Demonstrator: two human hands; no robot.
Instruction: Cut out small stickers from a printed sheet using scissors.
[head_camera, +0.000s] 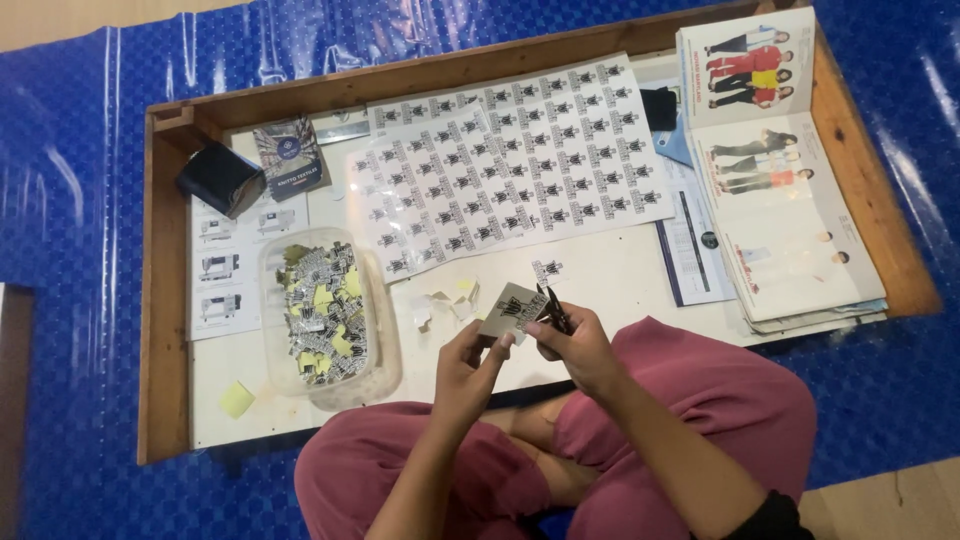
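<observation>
This looks like a small home garment-label workshop set on the floor. A low wooden-rimmed counter (165, 300) lies on a blue plastic sheet (80, 150), carrying a printed label sheet (510, 160), a clear tub of cut labels (325, 315) and clothing catalogues (780, 190).

Blue dotted mat (80, 150) — maroon trousers (720, 390)

Dim warm light, glare streaks on blue sheet (880, 380), soft focus
</observation>
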